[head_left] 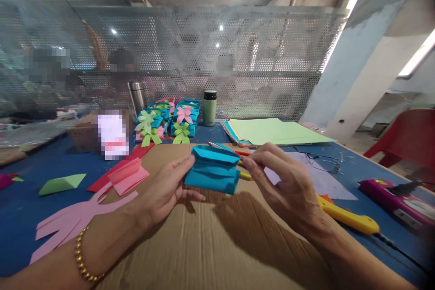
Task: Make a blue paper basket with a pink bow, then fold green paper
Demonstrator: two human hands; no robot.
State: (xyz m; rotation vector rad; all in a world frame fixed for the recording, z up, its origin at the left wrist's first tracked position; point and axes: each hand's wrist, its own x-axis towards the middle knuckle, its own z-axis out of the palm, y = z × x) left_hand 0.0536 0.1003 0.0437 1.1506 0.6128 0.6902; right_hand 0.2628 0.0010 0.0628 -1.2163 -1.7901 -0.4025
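A folded blue paper piece (213,170) hangs a little above a brown cardboard sheet (204,244). My left hand (163,190) grips its left edge with thumb and fingers closed; a gold bead bracelet circles that wrist. My right hand (282,181) pinches the piece's upper right corner, fingers pressed together. Just behind the piece lie scissors (227,148) with red handles, partly hidden.
Pink cut paper (74,217), a pink folded piece (129,174) and a green folded piece (61,183) lie left. Finished blue boxes with paper flowers (170,122) stand behind, beside a green flask (210,108). Green sheets (272,130), a yellow cutter (350,219) and a glue gun (390,195) lie right. People sit behind a mesh screen.
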